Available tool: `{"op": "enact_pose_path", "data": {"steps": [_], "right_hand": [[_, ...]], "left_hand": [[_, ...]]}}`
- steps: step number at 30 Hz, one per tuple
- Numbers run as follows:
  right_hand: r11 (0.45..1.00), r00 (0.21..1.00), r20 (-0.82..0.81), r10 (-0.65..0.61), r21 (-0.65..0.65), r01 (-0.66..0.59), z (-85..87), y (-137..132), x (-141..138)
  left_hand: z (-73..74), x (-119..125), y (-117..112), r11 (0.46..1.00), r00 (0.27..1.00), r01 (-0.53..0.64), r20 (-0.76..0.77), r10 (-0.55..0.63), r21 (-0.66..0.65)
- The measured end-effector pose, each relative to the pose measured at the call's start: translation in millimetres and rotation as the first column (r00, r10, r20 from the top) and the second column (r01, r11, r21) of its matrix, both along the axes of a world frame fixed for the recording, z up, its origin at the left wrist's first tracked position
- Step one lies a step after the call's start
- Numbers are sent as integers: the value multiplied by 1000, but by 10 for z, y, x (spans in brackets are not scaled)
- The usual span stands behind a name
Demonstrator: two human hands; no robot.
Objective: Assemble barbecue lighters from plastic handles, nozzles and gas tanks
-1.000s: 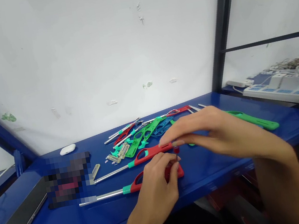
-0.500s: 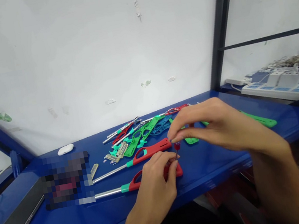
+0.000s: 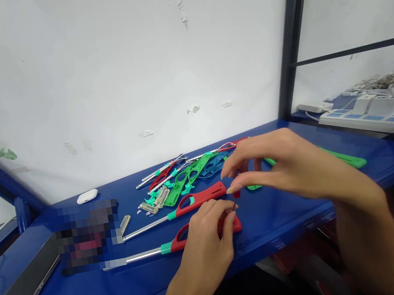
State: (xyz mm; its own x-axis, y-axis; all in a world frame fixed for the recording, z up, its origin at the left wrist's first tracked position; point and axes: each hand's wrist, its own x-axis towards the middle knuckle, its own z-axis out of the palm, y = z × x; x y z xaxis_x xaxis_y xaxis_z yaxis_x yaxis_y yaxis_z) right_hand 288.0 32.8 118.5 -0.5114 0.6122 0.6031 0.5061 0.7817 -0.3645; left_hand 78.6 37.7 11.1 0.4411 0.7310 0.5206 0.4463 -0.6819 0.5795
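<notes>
Along the front of the blue shelf lies a red long-nosed lighter (image 3: pixel 178 243) with a teal collar and a metal tube. My left hand (image 3: pixel 208 234) is closed over its handle, pressing it down and hiding much of it. Above the handle's right end, my right hand (image 3: pixel 278 163) pinches a small screwdriver (image 3: pixel 236 194) with a red grip. The thin shaft points down at the handle, beside my left fingertips; its tip is hidden. Just behind lies a second red lighter (image 3: pixel 207 195), parallel to the first and touched by neither hand.
Behind are green handle shells (image 3: pixel 176 191), blue shells (image 3: pixel 215 164), metal tubes and clear fuel tanks (image 3: pixel 162 197). On the left lie a phone (image 3: pixel 25 277), a pixelated patch and a white earbud case (image 3: pixel 87 196). A green shell (image 3: pixel 347 157) and power strip (image 3: pixel 370 117) are right.
My right thumb and forefinger have shifted around the screwdriver's grip and bowed farther apart. My left hand and the lighter under it look unmoved.
</notes>
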Motion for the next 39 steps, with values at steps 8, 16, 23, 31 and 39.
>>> {"op": "enact_pose_path", "data": {"steps": [8, 16, 23, 31, 39], "right_hand": [[994, 996, 32, 85, -69, -83, 21, 9, -2], [989, 986, 77, -146, 9, 146, 1, 30, -15], [997, 996, 87, 26, -75, -20, 29, -19, -4], [990, 983, 117, -141, 13, 140, -16, 66, -71], [996, 989, 141, 48, -85, -36, 21, -35, -5]], "left_hand": [[16, -7, -10, 1000, 1000, -1, -5, 1, -10], [20, 3, -12, 1000, 1000, 0, -19, -1, -23], [13, 4, -18, 1000, 1000, -10, -20, 10, -22], [21, 5, -19, 1000, 1000, -9, -24, 9, -21], [18, 0, -14, 1000, 999, -11, -35, 11, -13]]}}
